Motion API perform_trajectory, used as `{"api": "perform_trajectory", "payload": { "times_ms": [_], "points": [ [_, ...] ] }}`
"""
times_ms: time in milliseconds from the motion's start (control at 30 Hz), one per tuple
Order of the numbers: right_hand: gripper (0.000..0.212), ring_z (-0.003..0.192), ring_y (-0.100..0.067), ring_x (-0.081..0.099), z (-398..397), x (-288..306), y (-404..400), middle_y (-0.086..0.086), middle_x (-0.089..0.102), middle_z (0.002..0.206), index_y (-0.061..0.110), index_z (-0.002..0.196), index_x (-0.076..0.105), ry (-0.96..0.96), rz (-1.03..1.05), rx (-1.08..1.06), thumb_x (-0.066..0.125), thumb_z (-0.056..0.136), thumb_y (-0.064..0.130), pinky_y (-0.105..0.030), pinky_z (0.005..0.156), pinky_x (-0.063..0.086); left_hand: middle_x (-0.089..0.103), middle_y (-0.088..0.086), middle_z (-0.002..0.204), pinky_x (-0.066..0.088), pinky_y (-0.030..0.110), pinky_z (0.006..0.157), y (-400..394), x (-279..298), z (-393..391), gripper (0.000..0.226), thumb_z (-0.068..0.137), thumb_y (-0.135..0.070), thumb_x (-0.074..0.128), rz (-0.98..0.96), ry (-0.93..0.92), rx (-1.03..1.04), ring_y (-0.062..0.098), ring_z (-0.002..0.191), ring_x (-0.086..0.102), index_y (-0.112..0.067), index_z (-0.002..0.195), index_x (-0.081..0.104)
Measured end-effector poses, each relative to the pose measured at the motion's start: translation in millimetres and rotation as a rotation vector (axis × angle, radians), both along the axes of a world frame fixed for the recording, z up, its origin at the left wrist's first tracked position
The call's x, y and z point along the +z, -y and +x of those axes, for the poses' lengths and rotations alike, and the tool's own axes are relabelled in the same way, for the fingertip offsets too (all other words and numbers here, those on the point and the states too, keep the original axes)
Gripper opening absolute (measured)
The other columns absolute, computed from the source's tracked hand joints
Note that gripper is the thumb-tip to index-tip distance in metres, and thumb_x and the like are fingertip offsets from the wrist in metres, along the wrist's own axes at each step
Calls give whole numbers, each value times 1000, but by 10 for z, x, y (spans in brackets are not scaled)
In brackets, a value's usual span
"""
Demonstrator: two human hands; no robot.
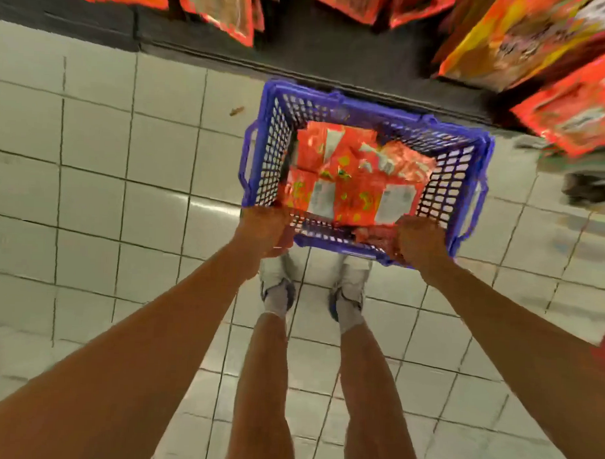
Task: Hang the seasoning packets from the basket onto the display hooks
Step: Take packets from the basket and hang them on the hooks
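A blue plastic basket (363,104) with lattice walls sat on the pale tiled floor (90,187), its far side close to the dark base of the display (300,54). Inside it lay a loose pile of red-orange seasoning packets (354,176), some showing white label panels. Both arms reached down to the near rim. The left hand (265,229) gripped the rim at the near left corner, fingers curled over the edge. The right hand (419,242) gripped the rim toward the near right corner, fingers likewise curled on the plastic; motion blur hid whether a packet was caught under them. More packets (527,41) hung along the far edge and at the far right, red, orange and yellow, too blurred to read. Just near of the basket stood the person's feet in pale sneakers (348,289). A small brown scrap (236,111) lay on the tiles left of the basket.
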State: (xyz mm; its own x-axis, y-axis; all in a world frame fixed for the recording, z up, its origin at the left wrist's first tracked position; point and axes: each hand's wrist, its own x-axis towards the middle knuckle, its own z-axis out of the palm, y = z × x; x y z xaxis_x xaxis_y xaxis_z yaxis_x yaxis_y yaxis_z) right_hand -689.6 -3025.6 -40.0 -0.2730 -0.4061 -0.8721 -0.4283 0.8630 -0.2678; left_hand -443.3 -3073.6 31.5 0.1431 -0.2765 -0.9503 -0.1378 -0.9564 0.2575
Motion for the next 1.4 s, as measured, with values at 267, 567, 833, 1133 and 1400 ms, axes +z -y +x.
{"api": "perform_trajectory", "payload": {
  "times_ms": [267, 567, 833, 1133, 1400],
  "points": [
    [44, 128, -42, 50, -170, -1522, 443, -27, 55, 136, -4, 131, 55, -231, -74, 660, 48, 94, 19, -39, 103, 38, 58, 7, 78, 42, 20, 53, 9, -1336, 109, 26, 105, -14, 43, 116, -15, -189, 19, 62, 53, -16, 80, 51],
    [58, 125, -41, 52, -328, -1589, 289, -19, 50, 138, 7, 139, 45, -536, -127, 992, 67, 86, 15, -53, 102, 44, 72, 14, 88, 55, 33, 69, -224, -1509, 30, 17, 97, -11, 55, 72, 79, -322, 23, 78, 67, -8, 84, 67],
    [6, 70, -8, 58, 125, -1069, 113, 17, 54, 70, 25, 89, 65, -5, -320, 635, 65, 94, 21, -15, 59, 34, 70, 2, 115, 56, 43, 94, -326, -1449, -418, 44, 85, -7, 75, -62, -178, -503, 24, 110, 67, -12, 127, 64],
    [14, 78, -14, 66, 311, -1130, 558, 6, 72, 85, 35, 82, 71, 227, -284, 2, 66, 89, 24, -35, 73, 54, 73, -3, 88, 58, 34, 73, -310, -1696, -676, 20, 95, -12, 52, -160, 56, -189, 21, 87, 70, -23, 101, 68],
    [73, 145, -38, 30, -445, -1724, 384, -17, 36, 155, 8, 151, 32, -468, -38, 1017, 67, 88, 25, -57, 117, 31, 79, 4, 101, 58, 55, 90, -312, -1753, -190, 23, 93, -30, 67, 99, -105, 155, 28, 92, 77, -24, 115, 69]
  ]
}}
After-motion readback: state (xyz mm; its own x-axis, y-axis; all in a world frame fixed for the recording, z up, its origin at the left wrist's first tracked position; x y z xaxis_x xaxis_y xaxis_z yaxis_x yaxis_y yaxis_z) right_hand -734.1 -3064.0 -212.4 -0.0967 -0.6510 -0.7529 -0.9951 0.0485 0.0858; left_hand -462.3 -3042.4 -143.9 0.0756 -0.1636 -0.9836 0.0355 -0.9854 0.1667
